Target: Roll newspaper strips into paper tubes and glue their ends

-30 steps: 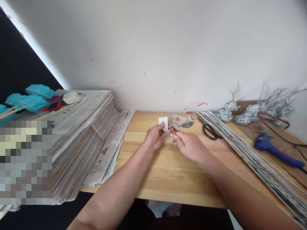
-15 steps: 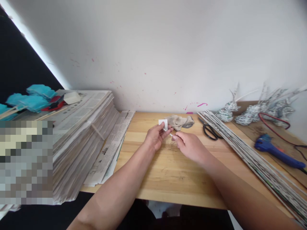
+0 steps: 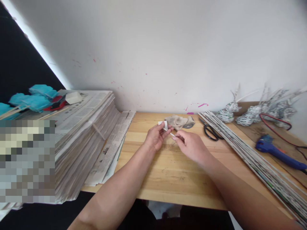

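Note:
A small piece of white paper [image 3: 162, 124] is pinched between the thumb and fingers of my left hand [image 3: 155, 135]. My right hand [image 3: 189, 143] grips a thin white paper stick [image 3: 172, 135], its tip pointing toward my left fingers. Both hands are close together above the wooden table [image 3: 168, 179]. Just behind them lies a crumpled beige cloth [image 3: 179, 122]. A pair of black-handled scissors [image 3: 209, 131] rests to the right of my right hand.
Stacked newspapers [image 3: 93, 127] rise at the left, with blue bundles [image 3: 38, 97] on top. Newspaper strips [image 3: 109, 150] lie beside them. On the right are rolled paper sticks [image 3: 249, 156], a blue glue gun [image 3: 275, 151] and several woven paper figures [image 3: 225, 112] on cardboard.
The stick in my right hand has tilted slightly, and its tip now stands a little farther from my left fingers. The whole view has shifted slightly.

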A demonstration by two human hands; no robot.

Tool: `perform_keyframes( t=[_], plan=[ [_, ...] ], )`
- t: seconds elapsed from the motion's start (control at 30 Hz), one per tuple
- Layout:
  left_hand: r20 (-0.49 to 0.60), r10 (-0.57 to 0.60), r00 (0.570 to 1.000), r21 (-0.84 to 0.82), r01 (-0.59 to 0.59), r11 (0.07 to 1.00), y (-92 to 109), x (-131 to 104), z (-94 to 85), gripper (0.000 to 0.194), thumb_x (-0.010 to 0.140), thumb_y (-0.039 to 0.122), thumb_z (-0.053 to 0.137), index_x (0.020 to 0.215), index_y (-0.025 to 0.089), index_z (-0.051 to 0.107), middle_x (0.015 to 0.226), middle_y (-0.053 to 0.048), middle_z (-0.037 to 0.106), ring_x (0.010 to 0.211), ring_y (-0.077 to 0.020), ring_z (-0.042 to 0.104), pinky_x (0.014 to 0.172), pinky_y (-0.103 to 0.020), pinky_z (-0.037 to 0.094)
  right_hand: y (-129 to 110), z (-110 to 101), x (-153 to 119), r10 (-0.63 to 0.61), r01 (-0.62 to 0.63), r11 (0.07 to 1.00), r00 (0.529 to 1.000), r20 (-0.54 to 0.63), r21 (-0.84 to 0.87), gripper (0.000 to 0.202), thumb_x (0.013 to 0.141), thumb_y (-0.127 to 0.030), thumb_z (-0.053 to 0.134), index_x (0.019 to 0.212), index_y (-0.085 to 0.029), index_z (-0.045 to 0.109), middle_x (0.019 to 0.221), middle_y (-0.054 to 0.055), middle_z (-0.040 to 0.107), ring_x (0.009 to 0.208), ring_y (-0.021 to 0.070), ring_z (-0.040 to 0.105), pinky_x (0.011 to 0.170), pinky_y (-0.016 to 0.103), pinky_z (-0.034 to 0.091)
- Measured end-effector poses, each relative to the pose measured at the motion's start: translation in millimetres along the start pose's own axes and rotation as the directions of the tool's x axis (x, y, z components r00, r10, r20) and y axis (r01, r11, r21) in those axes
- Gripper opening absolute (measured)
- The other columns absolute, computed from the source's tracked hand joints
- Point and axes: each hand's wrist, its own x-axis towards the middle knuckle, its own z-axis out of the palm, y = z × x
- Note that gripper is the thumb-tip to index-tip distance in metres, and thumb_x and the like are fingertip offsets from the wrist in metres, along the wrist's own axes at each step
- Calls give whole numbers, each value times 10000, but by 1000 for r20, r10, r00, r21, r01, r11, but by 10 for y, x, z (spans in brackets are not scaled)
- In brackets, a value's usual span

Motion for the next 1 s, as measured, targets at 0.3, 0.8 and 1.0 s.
perform_keyframes(
  t=[0.3,0.8,1.0],
  plan=[
    [-10,-7,1000,0,7,1000,-2,-20,2,57,844,129,599,810,86,616,763,-111,701,730,-171,718,661,-212,594,9,23,15,-1,0,1000,998,60,19,245,926,-347,462,835,-202,637,704,28,665,614,164,574,574,264,318],
    [39,27,999,32,-29,999,-20,-37,-8,78,839,171,638,849,94,635,812,-93,709,730,-154,708,666,-215,584,24,42,14,4,-4,999,1000,-10,36,271,925,-381,455,764,-213,594,602,1,612,547,159,538,549,267,308],
    [61,34,998,20,-35,999,-31,-33,-4,84,832,162,654,814,81,642,813,-105,707,763,-161,711,683,-204,583,41,40,37,44,-56,984,996,76,168,381,961,-391,369,797,-207,659,639,14,653,599,168,603,613,272,393]
  ],
)
